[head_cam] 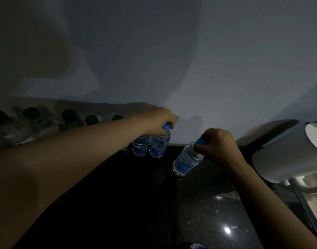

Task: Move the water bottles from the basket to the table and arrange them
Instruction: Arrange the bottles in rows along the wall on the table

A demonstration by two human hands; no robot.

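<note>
My left hand (158, 119) grips the blue cap of an upright water bottle (158, 145) that stands on the dark table (118, 203) against the wall. A second blue-label bottle (140, 146) stands touching it on the left. My right hand (218, 142) holds another blue-capped bottle (187, 161) by its neck, tilted, its base low over the table to the right of the pair. Further left along the wall runs a row of several green-capped bottles (31, 123). The basket is out of view.
A white cylindrical appliance (287, 155) lies at the right edge of the table. Part of another bottle (196, 246) shows at the bottom edge. The grey wall (172, 60) rises right behind the bottle row. The scene is dim.
</note>
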